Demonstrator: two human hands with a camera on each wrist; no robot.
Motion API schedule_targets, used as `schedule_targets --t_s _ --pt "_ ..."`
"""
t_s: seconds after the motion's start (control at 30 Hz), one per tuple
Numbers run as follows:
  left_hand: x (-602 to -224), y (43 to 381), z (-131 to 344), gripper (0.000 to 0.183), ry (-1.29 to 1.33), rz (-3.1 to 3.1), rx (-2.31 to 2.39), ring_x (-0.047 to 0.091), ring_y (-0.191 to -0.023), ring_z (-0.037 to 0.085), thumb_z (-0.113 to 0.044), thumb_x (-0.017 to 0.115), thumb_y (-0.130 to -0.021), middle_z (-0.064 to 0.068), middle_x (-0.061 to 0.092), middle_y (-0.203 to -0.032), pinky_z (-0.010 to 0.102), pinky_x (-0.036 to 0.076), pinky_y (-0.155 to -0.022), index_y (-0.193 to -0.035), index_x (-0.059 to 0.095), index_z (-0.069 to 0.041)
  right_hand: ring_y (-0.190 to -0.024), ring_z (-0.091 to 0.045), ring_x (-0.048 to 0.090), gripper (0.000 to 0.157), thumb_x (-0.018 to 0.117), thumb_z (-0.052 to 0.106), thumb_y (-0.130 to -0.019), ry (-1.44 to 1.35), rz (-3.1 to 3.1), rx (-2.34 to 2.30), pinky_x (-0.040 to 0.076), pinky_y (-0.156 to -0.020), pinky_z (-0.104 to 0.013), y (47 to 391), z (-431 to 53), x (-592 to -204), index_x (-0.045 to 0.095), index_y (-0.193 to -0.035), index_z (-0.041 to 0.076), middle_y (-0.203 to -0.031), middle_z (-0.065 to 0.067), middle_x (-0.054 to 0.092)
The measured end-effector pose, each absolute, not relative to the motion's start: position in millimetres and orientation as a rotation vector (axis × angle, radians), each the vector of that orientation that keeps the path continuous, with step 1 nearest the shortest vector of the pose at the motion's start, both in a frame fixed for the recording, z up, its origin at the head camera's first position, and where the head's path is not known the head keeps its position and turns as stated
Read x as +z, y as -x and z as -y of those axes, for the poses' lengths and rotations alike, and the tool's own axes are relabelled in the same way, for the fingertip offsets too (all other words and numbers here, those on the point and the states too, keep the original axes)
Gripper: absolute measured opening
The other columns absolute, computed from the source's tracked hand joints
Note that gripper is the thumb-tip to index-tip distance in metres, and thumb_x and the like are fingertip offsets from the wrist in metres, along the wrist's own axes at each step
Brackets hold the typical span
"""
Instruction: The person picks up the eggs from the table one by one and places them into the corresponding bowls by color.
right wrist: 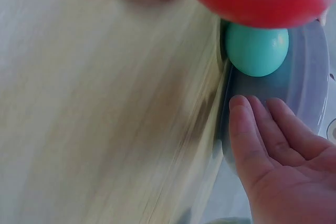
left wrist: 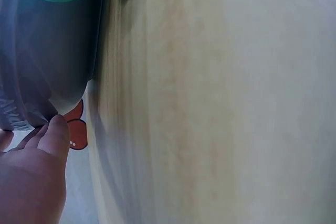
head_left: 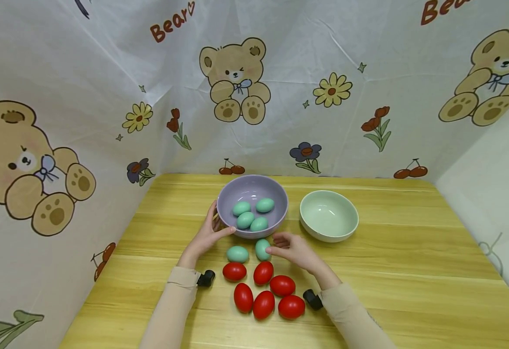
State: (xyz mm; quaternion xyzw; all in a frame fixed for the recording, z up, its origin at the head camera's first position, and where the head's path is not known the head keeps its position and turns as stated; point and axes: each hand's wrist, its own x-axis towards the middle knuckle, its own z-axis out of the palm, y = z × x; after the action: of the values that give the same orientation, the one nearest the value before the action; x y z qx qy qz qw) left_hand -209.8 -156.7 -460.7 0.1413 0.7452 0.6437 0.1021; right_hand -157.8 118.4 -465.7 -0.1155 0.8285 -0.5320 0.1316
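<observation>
A purple bowl (head_left: 280, 194) holds several mint-green eggs (head_left: 245, 220). My left hand (head_left: 205, 238) holds the bowl at its left, thumb by the front rim and fingers along the outer wall. In the left wrist view, those fingertips (left wrist: 59, 124) meet the bowl's side. Two more green eggs lie on the wood in front of the bowl: one on the left (head_left: 237, 254) and one on the right (head_left: 262, 249). Beside the right one is my right hand (head_left: 297, 250), thumb tip overlapping the egg in the head view. Its fingers (right wrist: 244, 124) extend loosely, with nothing between them.
Several red eggs (head_left: 282, 286) lie in a loose group between my forearms. A pale green bowl (head_left: 352, 220) stands to the right of the purple one on the wooden table (head_left: 411, 271). Behind the table hangs a bear-print cloth (head_left: 280, 135).
</observation>
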Motion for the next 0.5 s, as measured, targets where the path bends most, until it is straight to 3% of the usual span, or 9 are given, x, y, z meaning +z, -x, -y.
schedule_targets --t_s 0.5 --pt "-460.4 209.7 157.1 0.097 -0.451 -2.203 1.908 0.014 -0.135 0.037 -0.007 0.068 -0.084 0.023 0.006 -0.150 0.044 0.017 -0.109 -0.148 -0.004 -0.007 -0.101 -0.027 0.057 0.062 0.072 0.036 -0.080 0.374 -2.402 -1.488 0.047 -0.089 -0.041 162.1 -115.3 -469.9 0.054 -0.121 -0.007 -0.114 -0.016 0.059"
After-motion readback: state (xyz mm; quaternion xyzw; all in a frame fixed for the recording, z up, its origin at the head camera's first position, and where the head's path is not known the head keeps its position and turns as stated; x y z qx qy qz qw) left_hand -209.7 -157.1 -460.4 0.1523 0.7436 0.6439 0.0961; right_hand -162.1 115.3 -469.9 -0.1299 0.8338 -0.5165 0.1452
